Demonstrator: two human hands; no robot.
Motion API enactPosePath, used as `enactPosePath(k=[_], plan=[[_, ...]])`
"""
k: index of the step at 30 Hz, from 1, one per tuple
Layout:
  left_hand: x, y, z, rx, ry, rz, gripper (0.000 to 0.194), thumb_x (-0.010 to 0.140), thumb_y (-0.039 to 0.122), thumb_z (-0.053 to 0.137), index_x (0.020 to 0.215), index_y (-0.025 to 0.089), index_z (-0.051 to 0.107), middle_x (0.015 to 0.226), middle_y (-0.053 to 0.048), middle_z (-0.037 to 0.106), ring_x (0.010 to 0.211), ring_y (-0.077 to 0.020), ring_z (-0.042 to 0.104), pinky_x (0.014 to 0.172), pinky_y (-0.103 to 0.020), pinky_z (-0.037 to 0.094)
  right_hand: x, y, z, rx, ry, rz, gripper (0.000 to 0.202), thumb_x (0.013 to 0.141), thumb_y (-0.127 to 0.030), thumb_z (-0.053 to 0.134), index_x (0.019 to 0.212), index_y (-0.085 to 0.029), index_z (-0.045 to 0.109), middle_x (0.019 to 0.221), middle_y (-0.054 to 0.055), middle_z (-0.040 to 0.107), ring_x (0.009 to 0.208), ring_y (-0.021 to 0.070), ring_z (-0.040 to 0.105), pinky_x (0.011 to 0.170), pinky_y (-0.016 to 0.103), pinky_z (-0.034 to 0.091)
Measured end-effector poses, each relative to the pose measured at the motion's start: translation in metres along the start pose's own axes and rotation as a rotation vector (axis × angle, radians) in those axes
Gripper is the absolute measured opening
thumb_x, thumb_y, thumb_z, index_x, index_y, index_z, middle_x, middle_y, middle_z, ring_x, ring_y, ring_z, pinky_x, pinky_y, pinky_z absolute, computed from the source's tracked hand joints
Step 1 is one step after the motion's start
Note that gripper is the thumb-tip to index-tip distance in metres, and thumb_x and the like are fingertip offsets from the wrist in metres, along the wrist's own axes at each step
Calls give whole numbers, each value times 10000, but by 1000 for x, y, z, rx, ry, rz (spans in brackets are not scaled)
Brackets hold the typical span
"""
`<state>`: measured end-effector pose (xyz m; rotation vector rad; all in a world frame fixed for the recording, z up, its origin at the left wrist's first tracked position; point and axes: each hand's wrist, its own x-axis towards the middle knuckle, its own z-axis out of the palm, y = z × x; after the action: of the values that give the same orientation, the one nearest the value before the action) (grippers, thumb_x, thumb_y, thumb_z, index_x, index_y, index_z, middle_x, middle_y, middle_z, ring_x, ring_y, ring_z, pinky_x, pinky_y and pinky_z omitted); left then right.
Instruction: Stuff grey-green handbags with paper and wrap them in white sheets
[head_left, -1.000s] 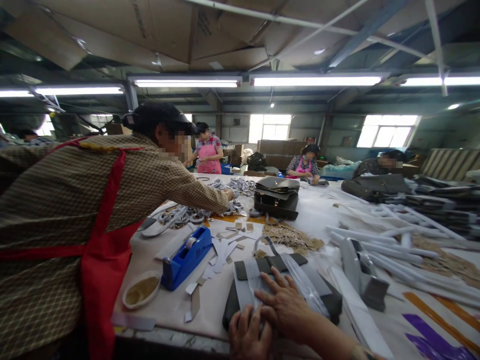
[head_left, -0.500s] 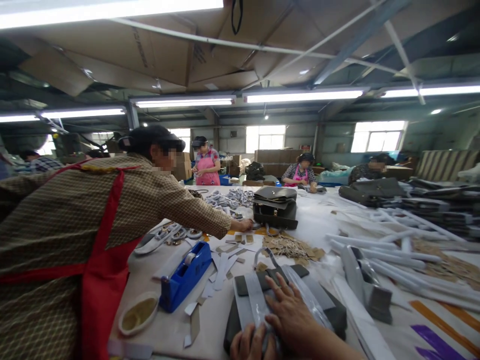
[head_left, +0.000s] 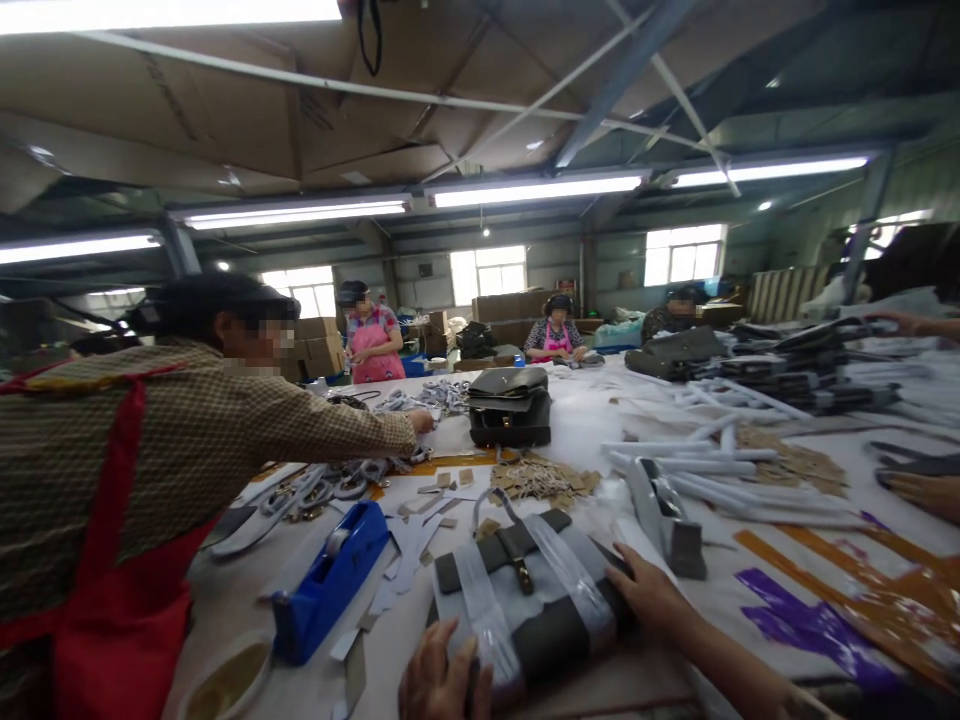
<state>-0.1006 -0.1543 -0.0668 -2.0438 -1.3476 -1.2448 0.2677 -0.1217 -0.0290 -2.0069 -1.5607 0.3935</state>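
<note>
A dark grey handbag (head_left: pixel 553 636) lies in front of me, its flap facing up with a metal clasp (head_left: pixel 523 575) in the middle. Two pale, translucent wrapping strips cross it, a left strip (head_left: pixel 480 600) and a right strip (head_left: pixel 582 590). The bag's handle (head_left: pixel 495 500), in pale wrap, points away from me. My left hand (head_left: pixel 444 672) grips the near left corner with its fingers bent. At the opposite end, my right hand (head_left: pixel 651 592) holds the right side, its thumb and fingers partly hidden by the bag's edge.
Left of the bag are a blue tape dispenser (head_left: pixel 334 585), paper scraps and a shallow bowl (head_left: pixel 229 680). A grey tape dispenser (head_left: pixel 679 540) stands right. Beyond are string tags (head_left: pixel 544 478), another handbag (head_left: pixel 510 420) and white tubes (head_left: pixel 690 466). A co-worker's sleeve (head_left: pixel 337 425) reaches across from the left.
My hands have moved from the middle of the flap to the bag's two ends, uncovering the clasp. The view has swung right. The co-worker's hand has moved away from the other handbag.
</note>
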Motion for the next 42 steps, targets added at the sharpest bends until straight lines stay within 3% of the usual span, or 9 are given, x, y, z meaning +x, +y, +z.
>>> enactPosePath(k=[5, 8, 12, 15, 18, 24, 29, 36, 42], plan=[[23, -39, -4, -119, -372, -440, 524, 930, 533, 484, 1218, 157, 709, 1247, -156, 712, 1170, -320, 683, 991, -487, 584, -20, -6, -4, 167, -2, 12, 591, 862, -420, 521, 1348, -110, 652, 1394, 165, 656, 1327, 319, 591, 1162, 440, 415], [40, -59, -14, -120, -533, -468, 535, 927, 543, 455, 1238, 176, 691, 1249, -109, 724, 1193, -294, 674, 1045, -467, 555, -44, -11, -15, 159, -75, -14, 539, 859, -450, 572, 1260, -117, 710, 1311, 172, 704, 1246, 334, 641, 1103, 438, 464], [66, -42, -27, 124, -388, -149, 416, 926, 479, 519, 1177, 216, 722, 1261, -125, 716, 1208, -353, 646, 1016, -559, 534, -66, -30, -35, 15, -103, -61, 495, 943, -471, 517, 1224, -125, 732, 1119, 181, 762, 1081, 349, 698, 995, 483, 520], [79, 8, -22, 55, -309, 256, 383, 955, 475, 567, 1260, 273, 683, 1365, -80, 674, 1287, -301, 605, 1013, -473, 533, -68, -53, -39, -50, -2, -299, 514, 973, -426, 508, 1368, -135, 658, 1456, 188, 598, 1380, 355, 517, 1167, 509, 395], [71, 57, 0, -69, -362, 516, 575, 935, 616, 567, 1380, 253, 598, 1396, -47, 661, 1291, -252, 604, 1009, -395, 518, -72, -66, -23, -73, -169, -449, 621, 939, -413, 592, 1509, -173, 529, 1646, 137, 352, 1537, 362, 287, 1252, 565, 258], [30, 80, 39, -82, -210, 591, 739, 887, 725, 515, 1305, 128, 639, 1339, -133, 689, 1253, -287, 627, 1032, -413, 459, -85, -46, 16, -127, -321, -514, 815, 871, -377, 685, 1592, -159, 374, 1666, 145, 209, 1556, 372, 213, 1279, 597, 162], [37, 68, 36, -131, -162, 628, 665, 907, 742, 487, 1202, 183, 693, 1232, -68, 750, 1139, -224, 686, 999, -348, 483, -80, -55, 6, -167, -427, -463, 809, 893, -444, 660, 1592, -154, 374, 1658, 155, 224, 1552, 383, 217, 1273, 611, 161], [85, 51, 8, -121, -612, 385, 509, 959, 464, 581, 1440, 299, 560, 1527, -47, 539, 1428, -281, 493, 1139, -496, 459, -88, -80, -17, -167, -447, -411, 791, 919, -440, 615, 1603, -152, 341, 1669, 154, 186, 1564, 372, 162, 1271, 622, 109], [124, 54, 19, -138, -946, 136, 568, 964, 384, 493, 1517, 255, 464, 1622, -75, 372, 1522, -329, 324, 1201, -659, 321, -87, -94, -27, -204, -510, -358, 825, 887, -416, 617, 1603, -126, 326, 1664, 163, 168, 1565, 376, 136, 1269, 625, 100]])
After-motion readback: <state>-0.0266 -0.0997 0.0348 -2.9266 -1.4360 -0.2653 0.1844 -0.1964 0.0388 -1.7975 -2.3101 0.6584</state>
